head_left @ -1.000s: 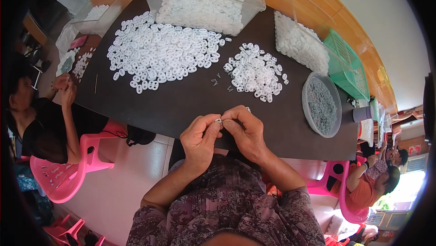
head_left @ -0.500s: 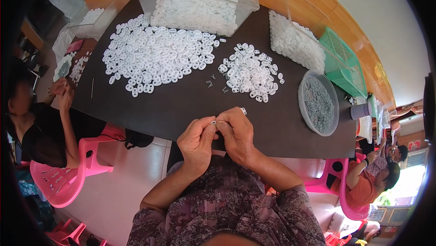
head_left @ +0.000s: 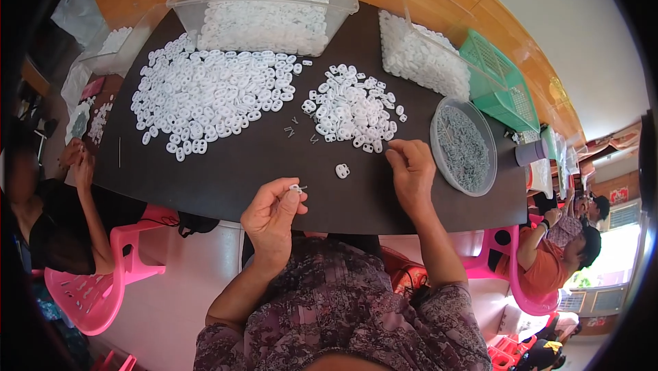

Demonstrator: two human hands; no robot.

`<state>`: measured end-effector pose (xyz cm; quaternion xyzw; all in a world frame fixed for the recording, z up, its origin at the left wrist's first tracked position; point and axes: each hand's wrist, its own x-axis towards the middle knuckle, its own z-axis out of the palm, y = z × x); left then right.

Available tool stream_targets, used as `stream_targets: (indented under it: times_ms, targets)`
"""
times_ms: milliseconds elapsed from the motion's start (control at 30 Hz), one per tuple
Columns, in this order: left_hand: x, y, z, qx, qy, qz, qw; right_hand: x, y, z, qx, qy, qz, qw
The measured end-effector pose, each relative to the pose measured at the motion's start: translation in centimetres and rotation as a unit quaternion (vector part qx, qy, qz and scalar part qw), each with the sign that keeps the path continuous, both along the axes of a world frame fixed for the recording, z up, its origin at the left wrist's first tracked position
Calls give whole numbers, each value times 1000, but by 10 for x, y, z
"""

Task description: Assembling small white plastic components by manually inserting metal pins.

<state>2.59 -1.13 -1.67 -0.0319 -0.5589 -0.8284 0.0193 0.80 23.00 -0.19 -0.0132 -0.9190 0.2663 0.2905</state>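
In front of me, my left hand (head_left: 271, 219) pinches a small white plastic piece (head_left: 295, 188) between thumb and forefinger. A thin grey screw (head_left: 303, 187) sticks out of its side toward the right. My right hand (head_left: 412, 178) is over the table to the right, fingers loosely bent, with nothing visible in it. It lies between the smaller pile of white oval pieces (head_left: 356, 110) and the round clear tub (head_left: 439, 155) of grey screws (head_left: 466, 148). One white piece (head_left: 342, 171) with two holes lies alone between my hands. Several loose screws (head_left: 290, 131) lie left of the smaller pile.
A larger pile of white pieces (head_left: 212, 90) spreads at the left. Behind stand two clear bins (head_left: 343, 9) (head_left: 401, 18) of white pieces and a green basket (head_left: 504, 100). A purple cup (head_left: 531, 152) is at the right edge. Other people sit left and right on pink chairs (head_left: 127, 254).
My hands have come apart: the right moved away to the right, while the left keeps the white piece, with its screw now showing. The whole view has shifted slightly.
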Motion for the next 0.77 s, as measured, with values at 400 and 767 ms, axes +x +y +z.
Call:
stream_targets:
  times_ms: [400,767]
  targets:
    - [-1,5,2,-7,1,21,1000,-11,-5,-7,87,-18,-11,996]
    - [-3,2,4,32,-24,-5,999,14,-32,9,-35,-10,64,997]
